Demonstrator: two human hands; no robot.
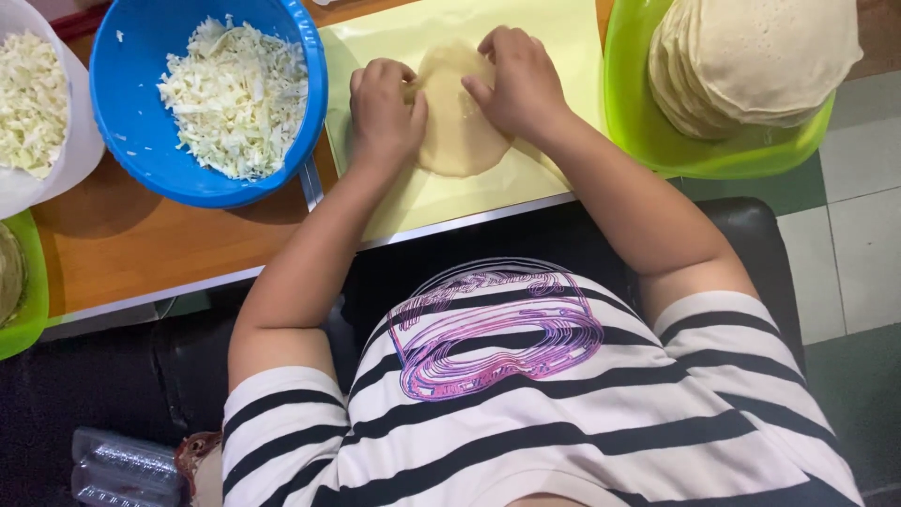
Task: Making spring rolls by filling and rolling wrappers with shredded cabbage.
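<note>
A pale round dough disc (460,131) lies on a yellow sheet (554,38) spread over the wooden table (122,244). My left hand (383,111) rests on the disc's left edge with its fingers curled onto the dough. My right hand (514,83) presses on the disc's upper right part, fingers bent over the far rim. Both hands touch the dough; the far rim looks folded under the fingers.
A blue bowl (131,122) of shredded white cabbage sits left of the sheet. A white bowl (66,150) with more shreds is at far left. A green bowl (629,103) at the right holds a stack of flat dough rounds (760,56). Another green dish (28,300) sits at the left edge.
</note>
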